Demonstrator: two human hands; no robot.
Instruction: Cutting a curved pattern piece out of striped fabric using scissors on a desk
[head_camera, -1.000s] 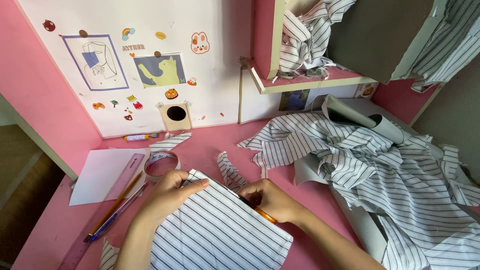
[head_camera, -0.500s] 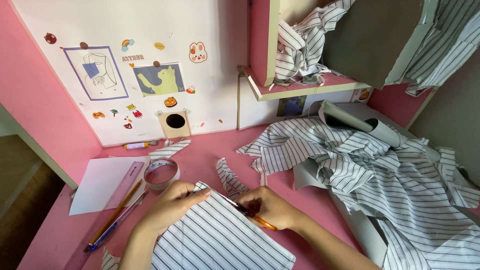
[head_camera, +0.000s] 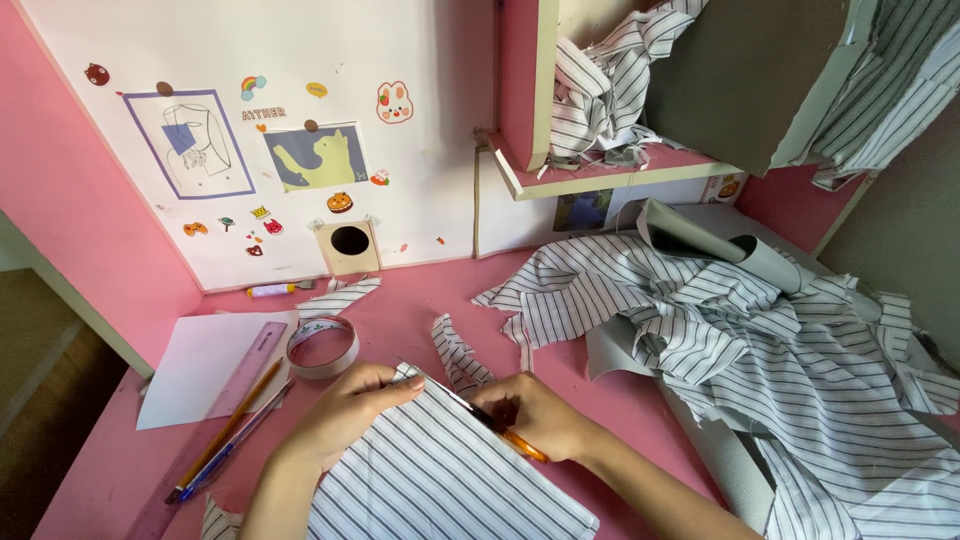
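Note:
A piece of white cloth with dark stripes (head_camera: 440, 470) lies flat on the pink desk (head_camera: 400, 300) in front of me. My left hand (head_camera: 345, 410) presses down on its upper left edge, fingers together. My right hand (head_camera: 535, 420) grips scissors with orange handles (head_camera: 500, 425); their thin blades run up and left along the cloth's top edge toward my left fingertips. A narrow striped scrap (head_camera: 460, 355) lies just beyond the blades.
A tape roll (head_camera: 322, 346), a pink ruler (head_camera: 235, 385), a pencil and a pen (head_camera: 225, 440) and white paper (head_camera: 205, 365) lie at left. A heap of striped fabric (head_camera: 760, 350) with grey rolled material (head_camera: 745, 255) fills the right. Stickers cover the white back wall.
The view has shifted slightly. My right hand with the scissors has stayed at the cloth's top edge, the blades now reaching further toward my left fingertips. My left hand keeps pressing.

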